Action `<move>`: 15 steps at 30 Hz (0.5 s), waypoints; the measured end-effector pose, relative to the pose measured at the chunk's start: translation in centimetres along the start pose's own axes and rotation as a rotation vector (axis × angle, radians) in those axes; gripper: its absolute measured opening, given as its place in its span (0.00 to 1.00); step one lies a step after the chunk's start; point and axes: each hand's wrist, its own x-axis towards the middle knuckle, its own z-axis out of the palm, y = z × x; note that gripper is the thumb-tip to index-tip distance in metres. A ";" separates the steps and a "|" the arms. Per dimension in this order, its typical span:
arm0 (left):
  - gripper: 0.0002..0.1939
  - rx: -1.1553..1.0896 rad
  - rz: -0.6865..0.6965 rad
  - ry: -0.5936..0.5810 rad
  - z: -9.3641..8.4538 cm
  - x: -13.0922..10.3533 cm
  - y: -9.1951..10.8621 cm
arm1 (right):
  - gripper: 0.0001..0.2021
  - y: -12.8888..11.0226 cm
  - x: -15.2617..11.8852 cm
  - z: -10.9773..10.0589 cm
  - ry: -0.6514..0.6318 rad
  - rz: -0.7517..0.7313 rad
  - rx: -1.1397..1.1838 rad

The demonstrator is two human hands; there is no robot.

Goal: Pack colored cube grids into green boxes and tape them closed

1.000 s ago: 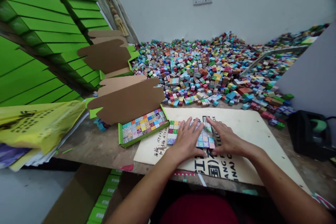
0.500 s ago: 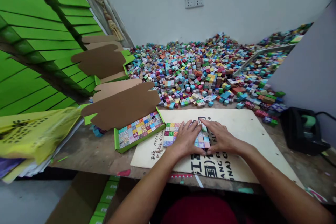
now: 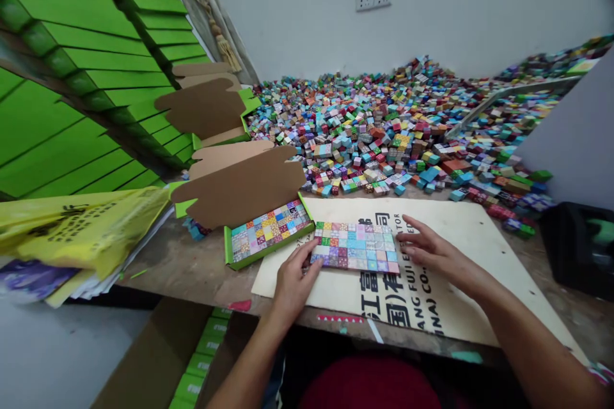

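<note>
A flat rectangular block of small patterned cubes lies on a cream board with black printed characters. My left hand is at the block's left end, thumb and fingers apart, with fingertips close to or touching its edge. Off the right end, my right hand hovers with spread fingers and nothing in it. Just left of the block stands an open green box with a brown cardboard lid, and patterned cubes fill it.
A large heap of colourful cubes lies along the wall. Green boxes are stacked at the left, above a yellow plastic bag. Another open box stands farther back. A black tape dispenser sits at the right.
Both hands have moved apart off the block's top, the left to its left end and the right beyond its right end. The camera view has shifted slightly left.
</note>
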 end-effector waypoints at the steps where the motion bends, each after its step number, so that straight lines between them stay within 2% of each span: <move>1: 0.19 -0.057 -0.029 -0.029 0.2 0.0 0.2 | 0.37 0.0 -0.2 -0.1 0.010 0.025 0.044; 9: 0.20 -0.332 -0.114 -0.167 2.3 -0.6 2.1 | 0.36 0.4 -0.5 -1.6 0.127 0.059 0.166; 15: 0.20 -0.413 -0.181 -0.156 2.6 -0.5 2.4 | 0.35 -0.1 -0.4 -1.6 0.138 0.078 0.168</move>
